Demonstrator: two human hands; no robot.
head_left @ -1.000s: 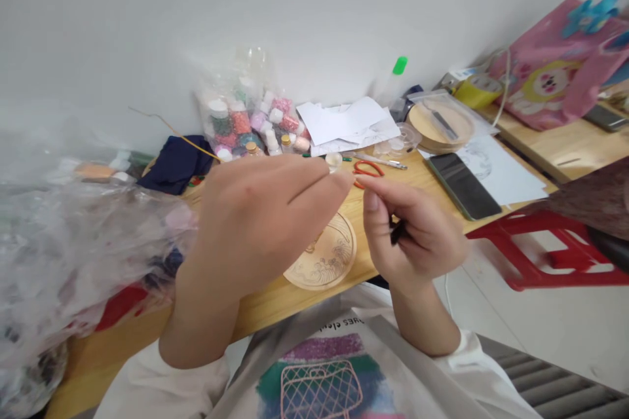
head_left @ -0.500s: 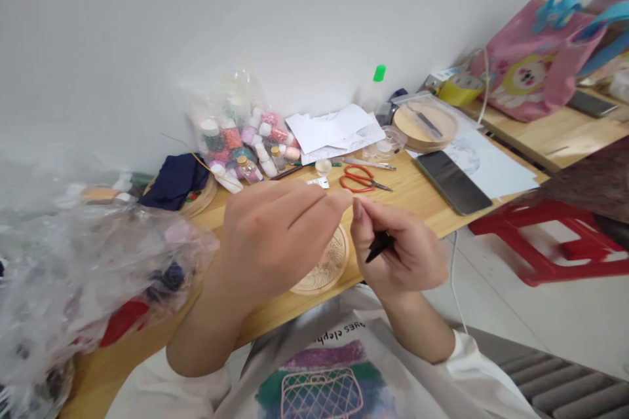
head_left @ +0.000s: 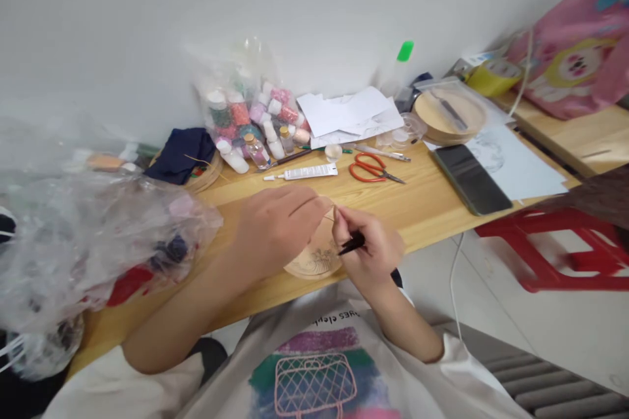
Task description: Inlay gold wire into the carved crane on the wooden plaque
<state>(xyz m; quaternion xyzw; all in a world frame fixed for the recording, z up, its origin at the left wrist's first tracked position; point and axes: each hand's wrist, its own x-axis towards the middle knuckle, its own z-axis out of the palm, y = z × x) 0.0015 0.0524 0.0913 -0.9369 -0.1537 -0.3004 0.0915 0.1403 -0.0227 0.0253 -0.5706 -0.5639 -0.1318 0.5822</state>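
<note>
My left hand is closed in a pinch over the left part of a round wooden disc with a line drawing on it. A thin golden wire shows between its fingertips and those of my right hand. Black tweezers are tucked in my closed right hand, tips pointing down and left, while thumb and forefinger pinch the wire's end. The hands partly cover the disc, which lies near the table's front edge. Just beyond them is a white glue tube.
Orange-handled scissors, a phone and papers lie farther back. A bag of small bottles leans on the wall. Crumpled plastic bags cover the left side. A red stool stands at right.
Both hands have come lower and closer to the disc, still pinched together. The view has shifted, and the glue tube now shows fully beyond the left hand.
</note>
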